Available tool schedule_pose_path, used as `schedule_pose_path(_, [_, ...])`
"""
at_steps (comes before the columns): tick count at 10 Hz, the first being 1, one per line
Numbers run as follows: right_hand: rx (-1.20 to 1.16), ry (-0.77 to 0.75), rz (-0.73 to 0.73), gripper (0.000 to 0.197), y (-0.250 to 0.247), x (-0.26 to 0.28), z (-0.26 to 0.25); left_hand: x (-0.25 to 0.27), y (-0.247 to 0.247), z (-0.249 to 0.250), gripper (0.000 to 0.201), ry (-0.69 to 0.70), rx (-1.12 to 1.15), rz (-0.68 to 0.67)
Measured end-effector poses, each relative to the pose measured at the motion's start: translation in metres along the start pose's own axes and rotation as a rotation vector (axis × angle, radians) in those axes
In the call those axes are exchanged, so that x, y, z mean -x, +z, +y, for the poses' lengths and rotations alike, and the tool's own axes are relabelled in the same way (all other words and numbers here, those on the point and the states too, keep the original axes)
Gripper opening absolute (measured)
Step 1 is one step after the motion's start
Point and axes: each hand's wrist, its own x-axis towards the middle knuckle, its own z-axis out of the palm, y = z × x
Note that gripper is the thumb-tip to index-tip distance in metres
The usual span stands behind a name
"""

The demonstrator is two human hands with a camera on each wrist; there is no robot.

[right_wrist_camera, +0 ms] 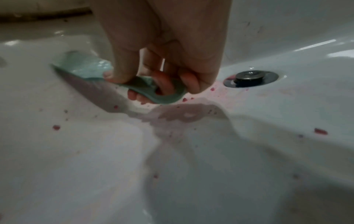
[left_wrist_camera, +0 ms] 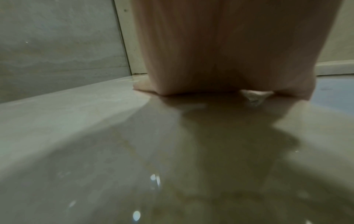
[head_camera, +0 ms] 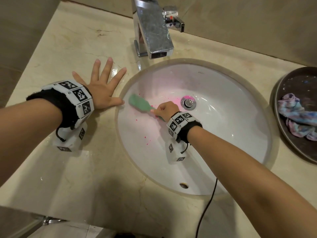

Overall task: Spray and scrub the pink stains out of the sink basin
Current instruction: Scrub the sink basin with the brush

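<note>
While gripping green brush (head_camera: 140, 103) in right hand (head_camera: 164, 109), left hand (head_camera: 103, 88) flat, scrubbing; next, pink stains (head_camera: 175, 100) beside drain (head_camera: 188, 102).

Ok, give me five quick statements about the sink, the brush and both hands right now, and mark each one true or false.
1. The right hand grips the green brush by its handle. True.
2. The left hand holds a spray bottle. False: it lies flat, fingers spread, on the countertop beside the basin.
3. Pink stains remain in the sink basin near the drain. True.
4. Water is running from the faucet. False: no stream shows below the spout.
5. The cloth lies in the basin. False: it sits in a dark tray on the counter, to the right of the sink.
</note>
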Motion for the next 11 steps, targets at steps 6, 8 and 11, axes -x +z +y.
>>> schedule_pose_path(6, [-0.122,-0.026,-0.007,0.039,0.01,0.006,0.0,0.0,0.0,0.0,0.092,0.0,0.005,0.0])
schedule_pose_path(8, [0.146,-0.169,-0.121,0.03,0.024,0.009,-0.005,0.0,0.0,0.0,0.092,0.002,0.005,-0.003])
schedule_pose_path(11, [0.276,-0.184,-0.154,0.027,0.021,0.006,-0.003,0.0,0.001,0.0,0.091,0.002,0.009,0.006])
